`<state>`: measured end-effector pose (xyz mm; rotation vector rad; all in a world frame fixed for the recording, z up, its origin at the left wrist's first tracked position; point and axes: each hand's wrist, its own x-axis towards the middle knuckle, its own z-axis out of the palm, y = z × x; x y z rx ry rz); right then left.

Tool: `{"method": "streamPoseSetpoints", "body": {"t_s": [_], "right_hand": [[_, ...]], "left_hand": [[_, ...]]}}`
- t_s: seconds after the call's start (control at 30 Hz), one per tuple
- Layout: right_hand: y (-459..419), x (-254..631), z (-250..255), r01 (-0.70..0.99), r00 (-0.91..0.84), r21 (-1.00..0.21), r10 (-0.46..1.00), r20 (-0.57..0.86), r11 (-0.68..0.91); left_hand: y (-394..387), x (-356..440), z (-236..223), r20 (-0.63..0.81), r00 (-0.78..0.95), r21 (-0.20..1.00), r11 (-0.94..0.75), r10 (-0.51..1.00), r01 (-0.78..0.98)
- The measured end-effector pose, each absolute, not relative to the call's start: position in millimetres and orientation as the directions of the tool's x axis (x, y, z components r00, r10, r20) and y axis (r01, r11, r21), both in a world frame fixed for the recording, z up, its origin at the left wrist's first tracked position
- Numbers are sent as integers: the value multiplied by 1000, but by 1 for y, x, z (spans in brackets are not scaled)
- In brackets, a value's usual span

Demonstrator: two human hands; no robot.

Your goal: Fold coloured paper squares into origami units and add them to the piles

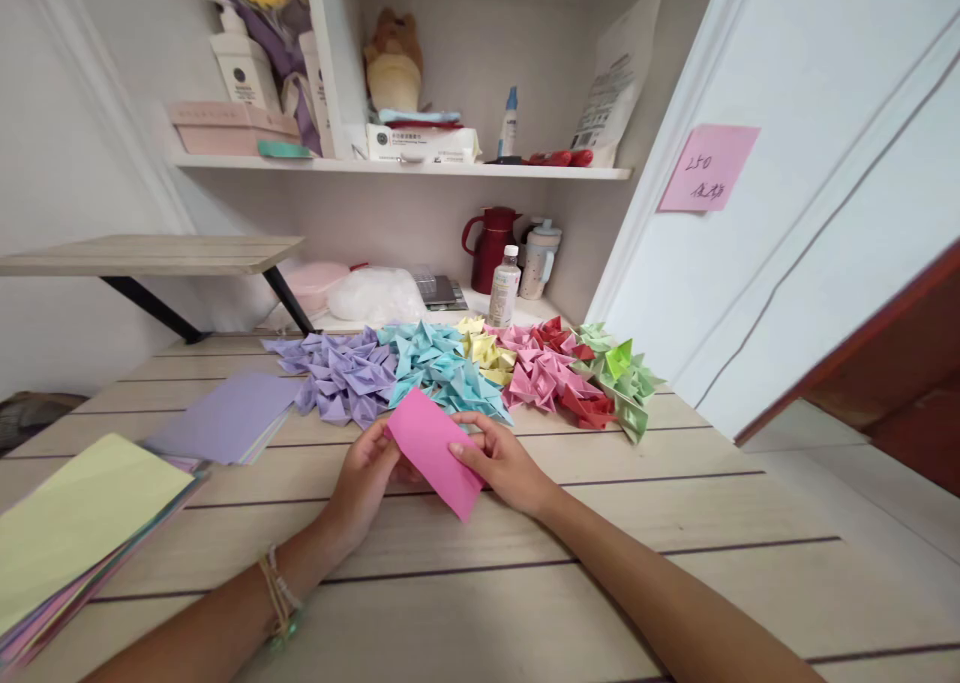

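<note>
A bright pink piece of paper (433, 453), rectangular and seemingly folded, is held tilted above the wooden table (420, 628). My left hand (367, 468) pinches its left edge between thumb and fingers. On its right edge my right hand (501, 458) grips it, thumb on top and the other fingers partly hidden behind. Just beyond the hands lie heaps of folded paper pieces: purple ones (349, 373), light blue ones (442, 363), yellow ones (487, 353), pink ones (541, 375), red ones (589, 408) and green ones (626, 378).
At the left lie a stack of coloured paper sheets (90, 513) and a smaller purple-topped stack (225, 413). A raised wooden stand (150, 255) is behind them. Beyond the heaps stand a bottle (505, 288), a red jug (495, 248) and a tumbler (538, 260) under a shelf (405, 167).
</note>
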<state>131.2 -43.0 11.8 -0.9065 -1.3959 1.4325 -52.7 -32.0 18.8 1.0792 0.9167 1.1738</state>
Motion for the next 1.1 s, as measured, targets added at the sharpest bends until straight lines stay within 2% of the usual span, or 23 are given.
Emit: {"method": "streamPoseSetpoints", "body": {"t_s": [0.17, 0.3, 0.43, 0.53, 0.67, 0.9, 1.1], "right_hand": [[-42, 130, 8, -25, -260, -998, 963, 70, 66], [-44, 129, 7, 2, -247, -997, 966, 73, 75], [-45, 130, 6, 73, -252, -992, 964, 84, 105], [-43, 131, 4, 88, -241, -985, 962, 126, 151], [-39, 131, 0, -8, -193, -990, 971, 142, 143], [-37, 132, 2, -242, -104, -967, 989, 107, 79], [-39, 133, 6, -253, -94, -963, 988, 124, 97]], "left_hand": [[-36, -51, 26, 8, 237, 978, 42, 972, -205], [-36, -51, 27, 22, 214, 984, 17, 977, -178], [-33, -52, 22, -19, 167, 967, 60, 986, -247], [-32, -53, 21, -66, 259, 943, 145, 964, -300], [-35, -51, 26, -96, 323, 951, 182, 942, -249], [-36, -50, 29, -47, 239, 994, 69, 970, -86], [-33, -53, 23, -43, 234, 996, 58, 971, -60]]}}
